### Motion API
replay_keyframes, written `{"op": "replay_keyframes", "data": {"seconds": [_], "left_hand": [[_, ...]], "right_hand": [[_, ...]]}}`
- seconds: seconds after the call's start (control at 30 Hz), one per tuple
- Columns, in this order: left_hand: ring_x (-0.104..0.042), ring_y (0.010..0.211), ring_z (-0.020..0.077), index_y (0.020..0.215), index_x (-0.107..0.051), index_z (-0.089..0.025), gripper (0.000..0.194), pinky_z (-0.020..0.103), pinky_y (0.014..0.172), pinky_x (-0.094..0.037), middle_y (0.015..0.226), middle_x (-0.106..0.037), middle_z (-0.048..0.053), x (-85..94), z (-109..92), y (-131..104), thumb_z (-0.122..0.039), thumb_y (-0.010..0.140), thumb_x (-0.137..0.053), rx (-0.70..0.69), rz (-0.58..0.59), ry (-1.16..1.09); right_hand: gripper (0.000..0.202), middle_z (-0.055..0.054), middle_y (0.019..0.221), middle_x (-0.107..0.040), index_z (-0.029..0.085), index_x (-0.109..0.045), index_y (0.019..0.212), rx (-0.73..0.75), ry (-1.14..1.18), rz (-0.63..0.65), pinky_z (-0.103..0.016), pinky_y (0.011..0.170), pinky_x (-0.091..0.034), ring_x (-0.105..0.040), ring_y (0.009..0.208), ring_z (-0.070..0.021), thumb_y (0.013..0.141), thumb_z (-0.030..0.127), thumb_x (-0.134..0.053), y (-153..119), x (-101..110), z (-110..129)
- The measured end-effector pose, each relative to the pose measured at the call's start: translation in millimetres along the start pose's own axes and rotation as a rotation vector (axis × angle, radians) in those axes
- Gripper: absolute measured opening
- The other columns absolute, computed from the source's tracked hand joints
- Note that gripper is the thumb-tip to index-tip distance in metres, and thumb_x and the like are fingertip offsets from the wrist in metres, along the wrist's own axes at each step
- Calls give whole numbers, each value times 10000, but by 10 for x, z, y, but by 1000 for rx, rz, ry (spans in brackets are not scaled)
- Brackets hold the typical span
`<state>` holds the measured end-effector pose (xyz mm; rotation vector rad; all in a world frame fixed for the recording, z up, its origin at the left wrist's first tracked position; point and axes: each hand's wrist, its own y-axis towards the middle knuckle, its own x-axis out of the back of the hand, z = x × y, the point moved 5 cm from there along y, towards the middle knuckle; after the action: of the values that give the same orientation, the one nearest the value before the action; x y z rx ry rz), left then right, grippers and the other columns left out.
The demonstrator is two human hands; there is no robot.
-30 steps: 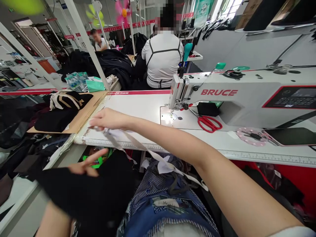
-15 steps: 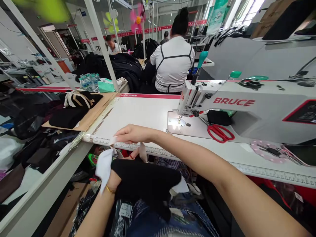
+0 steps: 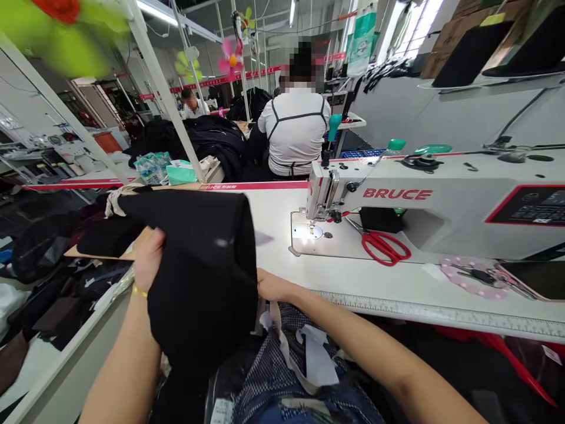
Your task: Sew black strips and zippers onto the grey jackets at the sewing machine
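A wide piece of black fabric point(image 3: 198, 259) is stretched between my hands, raised above the front left of the sewing table point(image 3: 273, 247). Its right side curls over into an open, tube-like fold. My left hand point(image 3: 150, 262) is closed on the fabric's left edge, the fingers partly hidden by the cloth. On the other side my right hand point(image 3: 273, 287) pinches the lower right edge. A beige strip point(image 3: 285, 347) hangs below my right hand and over my lap, beside a white scrap point(image 3: 318, 356).
A sewing machine point(image 3: 388, 200) stands at the right, with red-handled scissors point(image 3: 384, 246) by its base. A ruler strip point(image 3: 397, 312) runs along the table's front edge. Dark cloth point(image 3: 108, 235) lies on a board at the left. A person in white point(image 3: 298, 126) sits ahead.
The black fabric has come up from my lap and is spread out above the table. My left hand has moved up and left; my right hand has moved right and down. The view has shifted slightly.
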<state>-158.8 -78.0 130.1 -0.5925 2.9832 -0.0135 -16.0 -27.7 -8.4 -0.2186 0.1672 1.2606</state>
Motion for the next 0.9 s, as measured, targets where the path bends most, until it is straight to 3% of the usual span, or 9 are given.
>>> {"op": "replay_keyframes", "data": {"seconds": [0.1,0.2,0.3,0.4,0.47,0.53,0.7,0.8,0.9], "left_hand": [[-601,932,188,1154,-510,-232,425,283,849,-484,933,-662,-37,-286,-257,705,-434,781,-542,55,4,-37],[-633,767,161,1079,-549,-182,308,261,744,-510,808,-666,-3,-462,-208,1553,-338,814,-525,103,-97,-63],[-627,658,172,948,-587,-126,222,257,622,-513,674,-636,37,-594,191,2247,-289,804,-543,170,-131,-37],[-600,587,155,844,-578,-96,141,255,540,-495,623,-593,27,-605,862,2577,-222,779,-579,310,-127,-20],[-561,545,105,833,-551,-94,117,232,509,-478,644,-570,4,-475,1264,2636,-208,812,-538,374,-159,-23],[-528,524,71,833,-525,-100,113,204,498,-461,650,-542,-15,-243,1500,2641,-197,853,-470,389,-215,-41],[-391,397,23,835,-530,-117,111,143,429,-358,534,-414,-64,355,1453,2410,-185,844,-442,352,-286,-24],[-344,392,46,818,-591,-99,234,180,395,-294,500,-397,-60,348,1392,1992,-326,767,-567,367,-183,105],[-391,462,95,833,-636,-115,392,232,467,-330,516,-418,-44,93,1442,1595,-483,709,-578,292,80,552]], "right_hand": [[143,68,468,-319,163,-409,517,-6,33,-72,-191,427,-200,-244,440,-45,606,134,-517,-15,255,136],[168,81,461,-259,182,-372,586,-17,67,-211,-195,399,-109,-131,405,-42,699,270,-461,-49,690,248],[277,84,482,-248,196,-380,674,-43,68,-461,-191,388,-93,-110,401,-50,797,438,-327,-63,1189,236],[309,91,449,-220,187,-338,594,-137,11,-667,-200,379,-76,-153,381,-37,729,408,-507,-42,1536,78],[304,90,424,-234,182,-319,542,-182,-16,-739,-206,379,-72,-194,368,-31,657,258,-589,-18,1646,-34],[268,88,414,-244,179,-322,532,-215,-1,-791,-208,382,-76,-211,361,-34,657,190,-559,-10,1692,-110],[241,89,456,-266,186,-283,579,-247,146,-883,-194,388,-105,-196,375,-35,738,211,-462,-60,1702,-80],[249,89,470,-264,188,-262,588,-248,251,-924,-184,386,-136,-201,379,-34,761,214,-439,-66,1648,-35],[239,84,481,-276,187,-268,593,-247,329,-972,-177,383,-169,-213,376,-30,782,194,-414,-15,1572,-47]]}}
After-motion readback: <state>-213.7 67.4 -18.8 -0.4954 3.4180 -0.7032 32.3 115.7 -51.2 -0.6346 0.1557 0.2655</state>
